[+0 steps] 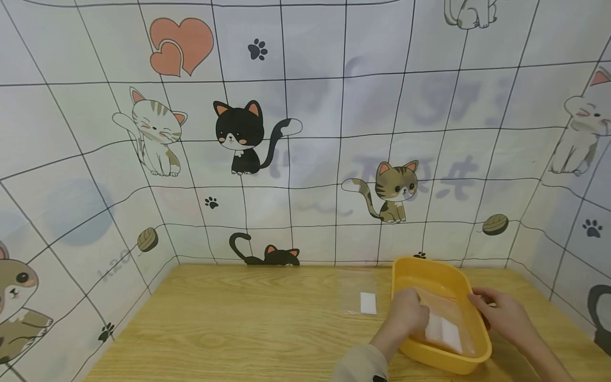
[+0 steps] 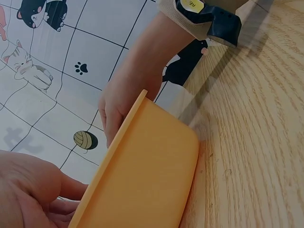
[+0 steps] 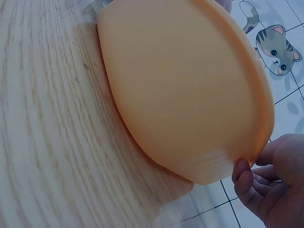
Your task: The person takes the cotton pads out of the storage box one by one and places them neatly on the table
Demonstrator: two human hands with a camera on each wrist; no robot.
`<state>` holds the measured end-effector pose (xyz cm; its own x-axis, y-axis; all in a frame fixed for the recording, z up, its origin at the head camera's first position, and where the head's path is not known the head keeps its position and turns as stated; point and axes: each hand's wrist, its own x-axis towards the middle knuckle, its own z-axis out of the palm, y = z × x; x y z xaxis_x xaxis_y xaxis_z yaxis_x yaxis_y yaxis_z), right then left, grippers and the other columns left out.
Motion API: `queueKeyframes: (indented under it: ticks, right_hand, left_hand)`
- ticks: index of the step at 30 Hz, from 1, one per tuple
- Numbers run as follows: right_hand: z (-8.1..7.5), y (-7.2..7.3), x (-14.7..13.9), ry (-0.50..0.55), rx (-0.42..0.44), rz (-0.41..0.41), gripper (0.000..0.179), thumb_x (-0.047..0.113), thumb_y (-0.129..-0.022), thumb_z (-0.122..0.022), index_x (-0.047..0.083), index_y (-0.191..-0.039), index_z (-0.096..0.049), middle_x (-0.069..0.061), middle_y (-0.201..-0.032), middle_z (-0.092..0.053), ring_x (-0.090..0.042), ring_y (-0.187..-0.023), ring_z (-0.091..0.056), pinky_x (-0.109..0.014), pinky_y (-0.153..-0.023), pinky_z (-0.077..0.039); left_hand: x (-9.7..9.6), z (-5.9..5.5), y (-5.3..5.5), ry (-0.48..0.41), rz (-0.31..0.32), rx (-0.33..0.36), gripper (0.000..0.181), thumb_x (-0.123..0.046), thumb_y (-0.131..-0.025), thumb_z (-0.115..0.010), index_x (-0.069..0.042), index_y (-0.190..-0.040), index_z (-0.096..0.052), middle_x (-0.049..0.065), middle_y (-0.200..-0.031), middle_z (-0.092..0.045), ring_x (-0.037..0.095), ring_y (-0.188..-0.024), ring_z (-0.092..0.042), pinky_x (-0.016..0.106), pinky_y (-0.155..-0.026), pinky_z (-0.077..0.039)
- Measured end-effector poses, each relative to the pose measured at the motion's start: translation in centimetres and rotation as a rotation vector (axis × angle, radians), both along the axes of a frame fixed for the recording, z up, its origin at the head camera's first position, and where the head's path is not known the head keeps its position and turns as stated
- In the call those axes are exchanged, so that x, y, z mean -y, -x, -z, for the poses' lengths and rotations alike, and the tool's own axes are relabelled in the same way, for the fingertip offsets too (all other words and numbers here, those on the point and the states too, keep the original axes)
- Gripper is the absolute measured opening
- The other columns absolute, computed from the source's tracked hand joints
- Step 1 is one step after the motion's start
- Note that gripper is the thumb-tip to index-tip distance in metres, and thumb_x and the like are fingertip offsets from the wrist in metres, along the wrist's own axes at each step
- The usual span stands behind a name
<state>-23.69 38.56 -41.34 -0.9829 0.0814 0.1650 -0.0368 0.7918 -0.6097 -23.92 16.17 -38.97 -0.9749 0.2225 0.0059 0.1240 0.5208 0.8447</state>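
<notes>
A yellow plastic basin (image 1: pixel 470 356) stands at the right of the table, holding a see-through plastic bag (image 1: pixel 441 302) with white pieces inside. My left hand (image 1: pixel 409 312) reaches over the basin's near left side, its curled fingers at the bag's left edge; the fingertips are hidden. On the opposite side, my right hand (image 1: pixel 503 313) grips the rim. The right wrist view shows the thumb and fingers of the right hand (image 3: pixel 273 183) pinching the basin's rim (image 3: pixel 268 107). In the left wrist view, the outer wall of the basin (image 2: pixel 152 166) fills the middle, with a hand at its rim.
Left of the basin, another see-through bag (image 1: pixel 350 289) with a white card (image 1: pixel 368 303) lies flat on the wooden table (image 1: pixel 229 318). A white sheet (image 1: pixel 315 132) printed with cats and grid lines encloses the table at the back and sides.
</notes>
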Motion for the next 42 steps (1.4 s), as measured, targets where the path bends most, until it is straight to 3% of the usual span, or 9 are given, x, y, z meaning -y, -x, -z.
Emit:
queueKeyframes:
  ticks: [7, 15, 19, 29, 37, 42]
  right_hand:
    - [0.2, 0.1, 0.0, -0.003, -0.002, 0.002, 0.056, 0.030, -0.106, -0.052, -0.021, -0.128, -0.051, -0.017, -0.097, -0.071, -0.016, -0.074, -0.064, -0.028, -0.058, -0.054]
    - [0.0, 0.1, -0.1, -0.035, -0.003, 0.005, 0.057, 0.033, -0.106, -0.053, -0.020, -0.127, -0.053, -0.015, -0.097, -0.071, -0.019, -0.077, -0.063, -0.027, -0.060, -0.052]
    - [0.0, 0.0, 0.0, -0.014, 0.008, 0.006, 0.058, 0.033, -0.106, -0.052, -0.021, -0.128, -0.052, -0.015, -0.097, -0.071, -0.018, -0.074, -0.062, -0.028, -0.059, -0.053]
    - [0.0, 0.1, 0.1, -0.016, -0.001, 0.012, 0.056, 0.031, -0.106, -0.052, -0.021, -0.128, -0.052, -0.015, -0.096, -0.070, -0.019, -0.077, -0.063, -0.028, -0.057, -0.054]
    - [-0.1, 0.2, 0.0, -0.029, -0.003, 0.015, 0.056, 0.033, -0.106, -0.052, -0.018, -0.128, -0.054, -0.014, -0.097, -0.071, -0.021, -0.080, -0.064, -0.027, -0.058, -0.053]
    - [0.0, 0.2, 0.0, -0.040, -0.010, 0.010, 0.055, 0.033, -0.106, -0.053, -0.019, -0.127, -0.055, -0.016, -0.098, -0.071, -0.022, -0.081, -0.064, -0.027, -0.058, -0.053]
  left_hand:
    - [-0.3, 0.1, 0.2, -0.129, -0.005, 0.053, 0.013, -0.003, -0.092, -0.072, -0.002, -0.081, -0.066, 0.002, -0.057, -0.056, 0.012, -0.048, -0.055, 0.022, -0.047, -0.045]
    - [-0.3, 0.4, 0.5, -0.055, -0.027, -0.088, 0.011, -0.004, -0.090, -0.073, -0.006, -0.080, -0.070, -0.004, -0.072, -0.060, 0.007, -0.064, -0.054, 0.023, -0.057, -0.048]
    - [-0.3, 0.5, 0.6, -0.067, -0.037, -0.108, 0.012, -0.003, -0.089, -0.073, -0.007, -0.078, -0.071, -0.005, -0.071, -0.061, 0.006, -0.063, -0.054, 0.022, -0.056, -0.048]
    - [-0.1, 0.6, 0.7, -0.198, -0.028, -0.128, 0.017, 0.001, -0.088, -0.073, -0.008, -0.075, -0.068, -0.007, -0.064, -0.055, 0.005, -0.055, -0.049, 0.020, -0.050, -0.045]
    - [0.4, 0.5, 1.1, -0.379, 0.001, -0.093, 0.016, 0.004, -0.091, -0.070, -0.008, -0.080, -0.070, -0.007, -0.067, -0.060, 0.002, -0.056, -0.055, 0.018, -0.052, -0.048]
    - [0.7, 0.2, 1.3, -0.430, -0.007, -0.097, 0.017, 0.004, -0.091, -0.069, -0.009, -0.081, -0.070, -0.008, -0.069, -0.059, 0.002, -0.057, -0.055, 0.016, -0.053, -0.049]
